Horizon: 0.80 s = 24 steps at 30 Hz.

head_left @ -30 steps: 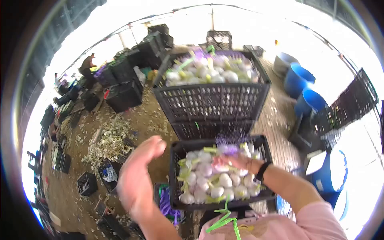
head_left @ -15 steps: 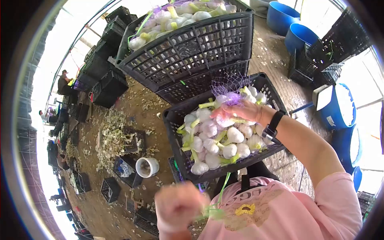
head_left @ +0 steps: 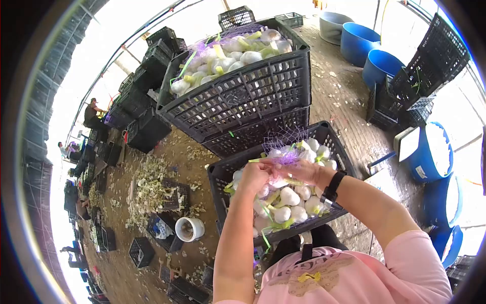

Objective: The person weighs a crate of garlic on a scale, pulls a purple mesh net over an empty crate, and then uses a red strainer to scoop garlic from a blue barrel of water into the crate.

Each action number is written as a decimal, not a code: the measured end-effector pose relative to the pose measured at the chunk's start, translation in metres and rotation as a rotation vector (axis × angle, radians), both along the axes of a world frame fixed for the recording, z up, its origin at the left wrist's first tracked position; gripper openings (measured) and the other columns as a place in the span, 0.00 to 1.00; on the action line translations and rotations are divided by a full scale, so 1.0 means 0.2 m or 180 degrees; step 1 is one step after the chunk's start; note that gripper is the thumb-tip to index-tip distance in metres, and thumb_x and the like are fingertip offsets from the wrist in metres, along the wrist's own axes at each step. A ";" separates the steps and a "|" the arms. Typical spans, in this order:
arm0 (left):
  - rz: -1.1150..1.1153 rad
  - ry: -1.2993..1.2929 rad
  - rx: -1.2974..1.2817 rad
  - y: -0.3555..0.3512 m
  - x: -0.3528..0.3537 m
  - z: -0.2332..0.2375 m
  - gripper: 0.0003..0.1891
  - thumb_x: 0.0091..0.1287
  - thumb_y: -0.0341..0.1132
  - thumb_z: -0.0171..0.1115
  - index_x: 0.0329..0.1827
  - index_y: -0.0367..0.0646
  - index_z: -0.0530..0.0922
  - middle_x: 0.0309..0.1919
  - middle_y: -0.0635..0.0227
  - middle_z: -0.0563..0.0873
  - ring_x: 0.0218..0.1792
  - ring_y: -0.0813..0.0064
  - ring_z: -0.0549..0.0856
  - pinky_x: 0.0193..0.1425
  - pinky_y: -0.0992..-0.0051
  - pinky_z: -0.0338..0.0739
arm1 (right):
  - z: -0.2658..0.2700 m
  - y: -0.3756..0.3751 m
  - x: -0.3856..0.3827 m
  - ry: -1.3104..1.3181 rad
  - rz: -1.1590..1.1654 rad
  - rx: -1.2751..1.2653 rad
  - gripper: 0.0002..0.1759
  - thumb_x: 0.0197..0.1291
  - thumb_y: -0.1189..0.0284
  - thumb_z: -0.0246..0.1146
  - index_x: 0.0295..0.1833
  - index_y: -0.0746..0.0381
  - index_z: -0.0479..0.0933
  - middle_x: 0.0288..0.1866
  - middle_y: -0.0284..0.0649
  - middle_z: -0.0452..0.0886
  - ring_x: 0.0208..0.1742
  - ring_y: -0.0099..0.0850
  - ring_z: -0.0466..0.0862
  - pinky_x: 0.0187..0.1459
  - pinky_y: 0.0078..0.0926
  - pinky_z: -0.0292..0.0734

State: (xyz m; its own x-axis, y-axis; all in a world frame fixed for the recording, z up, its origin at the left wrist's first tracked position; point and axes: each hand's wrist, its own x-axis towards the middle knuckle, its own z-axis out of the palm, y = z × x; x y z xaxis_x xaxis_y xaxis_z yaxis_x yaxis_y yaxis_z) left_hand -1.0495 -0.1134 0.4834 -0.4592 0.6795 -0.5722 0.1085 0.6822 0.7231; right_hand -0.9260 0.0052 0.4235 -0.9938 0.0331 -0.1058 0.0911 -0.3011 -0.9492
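Purple netting (head_left: 288, 156) is pinched in the right hand (head_left: 302, 172), over garlic (head_left: 289, 196) in the black crate (head_left: 339, 148); the left hand (head_left: 257, 176) has now joined it, so both work there, left grip unclear.

Beyond near crate (head_left: 341, 154), stacked crates (head_left: 238, 96) block way (garlic (head_left: 228, 63) heaped on top); free room right, toward blue tubs (head_left: 352, 50).

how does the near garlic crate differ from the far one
The far crate stands higher, stacked on another crate; the near crate sits lower. The near crate has the left hand and right hand over it; the far crate has no hand at it. The far crate shows its outer wall, while the near crate is seen mostly from above. Both are black, openwork crates holding garlic bulbs and purple netting.
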 end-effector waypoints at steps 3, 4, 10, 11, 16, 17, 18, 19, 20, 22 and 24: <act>0.0453 -0.0198 0.0370 -0.06 -0.01 -0.05 0.05 0.61 0.29 0.60 0.35 0.39 0.83 0.18 0.76 0.77 0.20 0.88 0.73 0.21 0.82 0.67 | 0.07 -0.01 0.01 0.0178 -0.0124 -0.0107 0.24 0.68 0.59 0.52 0.64 0.59 0.69 0.54 0.34 0.77 0.49 0.22 0.73 0.53 0.23 0.68; 0.0652 -0.0054 0.0592 -0.11 0.01 -0.04 0.05 0.61 0.28 0.60 0.36 0.38 0.83 0.19 0.76 0.78 0.20 0.87 0.74 0.22 0.82 0.68 | 0.07 -0.01 0.01 0.0025 -0.0166 0.0078 0.22 0.68 0.59 0.52 0.61 0.60 0.72 0.54 0.35 0.77 0.50 0.23 0.73 0.53 0.23 0.68; -0.0169 0.2207 0.0920 -0.57 0.16 0.07 0.09 0.58 0.28 0.61 0.42 0.40 0.81 0.28 0.61 0.84 0.27 0.69 0.84 0.32 0.71 0.77 | 0.03 -0.03 -0.03 -0.0020 -0.0429 -0.0385 0.11 0.66 0.67 0.53 0.40 0.61 0.77 0.45 0.37 0.82 0.46 0.28 0.78 0.51 0.26 0.70; -0.0345 0.2243 0.0750 -0.60 0.24 0.09 0.09 0.58 0.29 0.61 0.42 0.42 0.81 0.30 0.59 0.84 0.28 0.65 0.84 0.33 0.69 0.77 | 0.01 -0.01 -0.05 -0.0042 -0.0377 -0.0180 0.10 0.64 0.68 0.54 0.39 0.61 0.77 0.44 0.37 0.82 0.46 0.30 0.79 0.50 0.27 0.71; -0.0855 0.2233 0.1296 -0.38 0.67 0.06 0.05 0.59 0.32 0.58 0.36 0.43 0.76 0.25 0.59 0.82 0.26 0.56 0.82 0.29 0.61 0.75 | 0.13 0.03 -0.11 0.0464 0.0613 0.2440 0.14 0.66 0.67 0.49 0.39 0.62 0.78 0.41 0.40 0.83 0.47 0.32 0.79 0.51 0.32 0.72; -0.0884 0.2284 0.1330 -0.29 0.71 0.01 0.04 0.59 0.31 0.57 0.35 0.42 0.75 0.24 0.59 0.82 0.25 0.57 0.82 0.28 0.61 0.74 | 0.11 0.04 -0.13 0.0639 0.0919 0.2774 0.14 0.66 0.67 0.49 0.38 0.62 0.78 0.40 0.39 0.82 0.46 0.32 0.79 0.49 0.32 0.72; -0.0920 0.2336 0.1380 -0.18 0.73 -0.05 0.03 0.60 0.31 0.57 0.33 0.42 0.74 0.24 0.59 0.81 0.24 0.57 0.82 0.27 0.61 0.74 | 0.06 0.05 -0.16 0.0806 0.1224 0.3114 0.14 0.65 0.67 0.49 0.37 0.61 0.78 0.39 0.39 0.82 0.44 0.32 0.79 0.48 0.31 0.72; -0.0780 0.2406 0.1594 -0.08 0.75 -0.08 0.04 0.60 0.32 0.56 0.31 0.41 0.74 0.23 0.58 0.81 0.24 0.57 0.82 0.26 0.63 0.75 | 0.04 0.07 -0.18 0.0969 0.1534 0.3450 0.13 0.64 0.67 0.49 0.37 0.61 0.78 0.38 0.39 0.82 0.43 0.33 0.79 0.47 0.31 0.73; -0.0966 0.2655 0.1444 0.01 0.75 -0.14 0.07 0.58 0.33 0.56 0.37 0.40 0.76 0.24 0.59 0.83 0.24 0.58 0.83 0.25 0.63 0.77 | 0.05 0.07 -0.18 0.1095 0.1630 0.3634 0.13 0.62 0.66 0.50 0.36 0.60 0.77 0.37 0.40 0.81 0.40 0.34 0.79 0.45 0.32 0.73; -0.1186 0.3376 0.1280 0.15 0.72 -0.29 0.10 0.58 0.34 0.56 0.40 0.40 0.77 0.23 0.60 0.83 0.24 0.60 0.83 0.26 0.64 0.78 | 0.12 0.07 -0.17 0.0136 0.1744 0.3366 0.13 0.61 0.65 0.50 0.37 0.59 0.78 0.38 0.40 0.81 0.39 0.34 0.78 0.46 0.33 0.73; -0.1210 0.3658 0.1425 0.24 0.68 -0.39 0.13 0.60 0.36 0.55 0.44 0.41 0.77 0.26 0.60 0.84 0.28 0.62 0.84 0.31 0.66 0.79 | 0.22 0.06 -0.17 -0.0321 0.1985 0.3290 0.13 0.61 0.65 0.49 0.39 0.57 0.78 0.39 0.40 0.81 0.38 0.35 0.78 0.46 0.33 0.73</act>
